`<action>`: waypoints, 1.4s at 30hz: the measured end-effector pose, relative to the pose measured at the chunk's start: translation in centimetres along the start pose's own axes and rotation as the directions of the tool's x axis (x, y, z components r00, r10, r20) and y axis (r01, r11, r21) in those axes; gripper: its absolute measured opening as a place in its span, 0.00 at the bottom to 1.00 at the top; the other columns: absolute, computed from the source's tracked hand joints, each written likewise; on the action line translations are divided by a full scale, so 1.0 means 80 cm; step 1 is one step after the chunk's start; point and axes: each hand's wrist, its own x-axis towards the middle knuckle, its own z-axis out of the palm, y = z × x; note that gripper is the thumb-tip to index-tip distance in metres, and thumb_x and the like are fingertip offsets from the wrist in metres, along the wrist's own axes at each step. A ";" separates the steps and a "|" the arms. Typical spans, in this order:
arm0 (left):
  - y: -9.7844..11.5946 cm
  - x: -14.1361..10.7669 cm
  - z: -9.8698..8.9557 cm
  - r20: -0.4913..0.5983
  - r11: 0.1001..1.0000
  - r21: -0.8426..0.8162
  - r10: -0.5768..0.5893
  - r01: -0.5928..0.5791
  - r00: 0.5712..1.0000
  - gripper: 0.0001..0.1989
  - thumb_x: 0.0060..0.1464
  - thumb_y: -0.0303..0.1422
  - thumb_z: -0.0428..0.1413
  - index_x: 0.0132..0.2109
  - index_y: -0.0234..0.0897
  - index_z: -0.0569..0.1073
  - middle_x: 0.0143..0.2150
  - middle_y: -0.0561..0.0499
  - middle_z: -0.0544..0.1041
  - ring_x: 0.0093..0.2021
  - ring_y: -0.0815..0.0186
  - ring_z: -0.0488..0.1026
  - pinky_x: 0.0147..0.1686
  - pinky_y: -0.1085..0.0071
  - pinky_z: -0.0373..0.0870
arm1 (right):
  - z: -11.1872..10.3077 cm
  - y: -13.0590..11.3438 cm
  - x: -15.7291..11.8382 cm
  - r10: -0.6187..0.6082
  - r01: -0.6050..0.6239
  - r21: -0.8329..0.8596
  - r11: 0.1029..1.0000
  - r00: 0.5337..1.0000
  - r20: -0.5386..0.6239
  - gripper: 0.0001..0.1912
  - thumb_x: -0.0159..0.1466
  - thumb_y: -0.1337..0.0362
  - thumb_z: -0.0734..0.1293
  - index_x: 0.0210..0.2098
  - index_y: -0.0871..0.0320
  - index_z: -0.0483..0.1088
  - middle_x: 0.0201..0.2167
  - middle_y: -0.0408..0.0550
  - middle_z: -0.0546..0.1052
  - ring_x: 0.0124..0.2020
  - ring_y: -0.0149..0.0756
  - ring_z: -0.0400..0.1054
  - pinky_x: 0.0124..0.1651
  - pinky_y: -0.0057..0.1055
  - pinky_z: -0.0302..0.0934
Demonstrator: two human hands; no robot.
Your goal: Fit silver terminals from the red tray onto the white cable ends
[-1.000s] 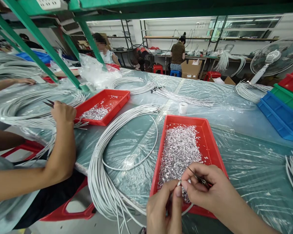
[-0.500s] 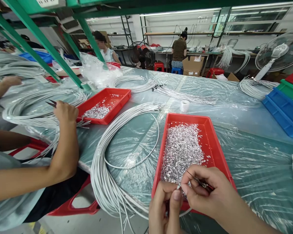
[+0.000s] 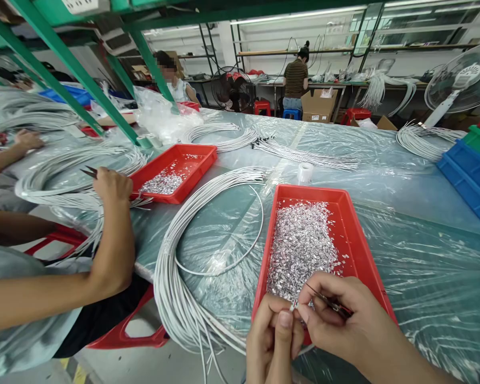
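Low in the view, my left hand (image 3: 274, 336) is closed on a white cable, its end (image 3: 293, 306) poking out between thumb and forefinger. My right hand (image 3: 348, 320) pinches at that same end with thumb and forefinger while keeping dark, pointed tweezers (image 3: 328, 301) in its grip. Whatever sits at the cable tip is too small to make out. Both hands are over the near end of a red tray (image 3: 366, 261), which holds a heap of small shiny silver pieces (image 3: 300, 242). To the left lies a coiled bundle of white cables (image 3: 170, 266), some hanging over the table edge.
At left, a co-worker's hand (image 3: 114, 184) holds tweezers by another red tray (image 3: 198, 173) and cable coil (image 3: 28, 184). A white tape roll (image 3: 304, 173) stands behind my tray. Stacked bins (image 3: 470, 178) stand right; a green frame post (image 3: 80, 82) slants at upper left.
The scene has shifted slightly to the right in view. My hands stay together at the cable end with little visible movement. More of another person's hands shows at far left.
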 end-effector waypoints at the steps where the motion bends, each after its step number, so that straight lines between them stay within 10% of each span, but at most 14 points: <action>1: 0.001 0.001 0.000 0.011 1.000 -0.028 -0.013 0.014 1.000 0.19 0.56 0.47 0.57 0.29 0.36 0.66 0.17 0.61 0.52 0.19 0.76 0.42 0.21 0.77 0.41 | 0.000 -0.001 0.000 0.001 -0.001 -0.004 1.000 1.000 0.000 0.07 0.57 0.68 0.61 0.24 0.57 0.58 0.17 0.34 0.51 0.19 0.26 0.45 0.23 0.25 0.44; 22: 0.000 0.003 -0.005 0.017 0.996 -0.081 -0.027 0.029 0.999 0.20 0.54 0.47 0.59 0.29 0.35 0.65 0.18 0.62 0.50 0.19 0.77 0.42 0.21 0.77 0.41 | -0.003 -0.010 0.000 0.062 -0.076 0.183 0.980 0.995 0.078 0.03 0.61 0.70 0.63 0.30 0.61 0.66 0.19 0.35 0.54 0.22 0.26 0.45 0.24 0.25 0.41; 35: -0.002 0.009 -0.019 0.243 0.973 -0.196 -0.072 0.121 0.967 0.18 0.58 0.46 0.55 0.32 0.36 0.67 0.17 0.63 0.48 0.17 0.79 0.39 0.18 0.82 0.41 | -0.003 -0.005 0.004 0.137 -0.161 0.223 0.961 0.983 0.119 0.05 0.58 0.68 0.66 0.26 0.59 0.66 0.18 0.35 0.53 0.21 0.27 0.44 0.25 0.24 0.42; 42: 0.002 0.016 -0.025 0.358 0.944 -0.281 -0.062 0.171 0.932 0.16 0.61 0.44 0.53 0.31 0.36 0.66 0.16 0.63 0.47 0.16 0.79 0.38 0.17 0.83 0.43 | -0.012 0.005 0.005 0.032 -0.030 0.036 0.999 0.999 -0.041 0.09 0.62 0.60 0.63 0.28 0.58 0.68 0.19 0.38 0.56 0.21 0.28 0.49 0.25 0.25 0.47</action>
